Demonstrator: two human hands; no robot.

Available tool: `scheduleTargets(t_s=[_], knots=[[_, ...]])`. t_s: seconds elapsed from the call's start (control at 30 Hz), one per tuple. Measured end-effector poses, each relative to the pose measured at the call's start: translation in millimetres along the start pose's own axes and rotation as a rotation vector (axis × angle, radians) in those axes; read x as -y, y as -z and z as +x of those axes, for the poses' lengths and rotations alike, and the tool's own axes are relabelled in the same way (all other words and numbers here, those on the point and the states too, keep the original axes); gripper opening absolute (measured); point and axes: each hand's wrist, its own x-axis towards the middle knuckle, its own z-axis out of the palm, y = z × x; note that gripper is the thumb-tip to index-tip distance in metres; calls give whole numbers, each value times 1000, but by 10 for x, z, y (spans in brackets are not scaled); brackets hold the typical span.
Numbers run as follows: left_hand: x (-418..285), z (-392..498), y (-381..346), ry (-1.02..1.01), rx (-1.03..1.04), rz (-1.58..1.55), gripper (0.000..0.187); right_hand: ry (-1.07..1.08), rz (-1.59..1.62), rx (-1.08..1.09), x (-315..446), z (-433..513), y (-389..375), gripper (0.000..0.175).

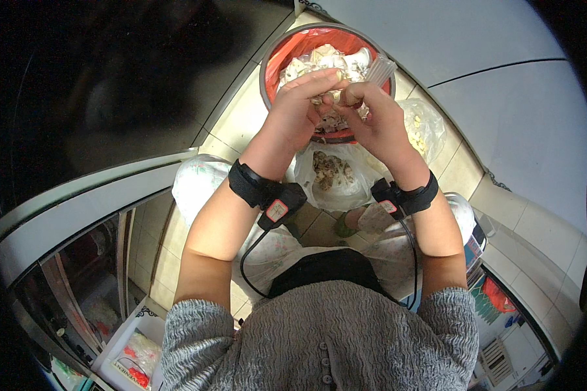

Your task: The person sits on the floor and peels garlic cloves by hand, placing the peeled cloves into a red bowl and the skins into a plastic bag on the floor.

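Both hands meet over a round waste bin lined with a red plastic bag. My left hand has its fingers curled around small pale-brown pieces that look like garlic cloves. Close against its fingertips is my right hand, its thumb and fingers bent inward; whether it pinches anything is hidden. Pale papery peelings and crumpled white waste fill the bin below. Nearer to me, a clear plastic bag holds brownish, apparently unpeeled cloves.
Right of the bin lies another clear bag with pale yellow peeled cloves. A ribbed clear plastic piece sticks up at the bin's right rim. A grey panel borders the right, a dark glossy surface the left. My knees flank the nearer bag.
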Motion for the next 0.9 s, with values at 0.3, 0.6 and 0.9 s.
scheduleTargets(t_s=[0.3,0.6,0.9], knots=[[-71,-45,9,-68,-9,345,21,-108,-117,-112,11,71,116,26],[-119,-89,-49,-58,48,442,19,49,-90,-144,-34,66,144,24],[-111,-98,-52,-89,75,476,18,-2,-72,-165,-5,42,150,18]])
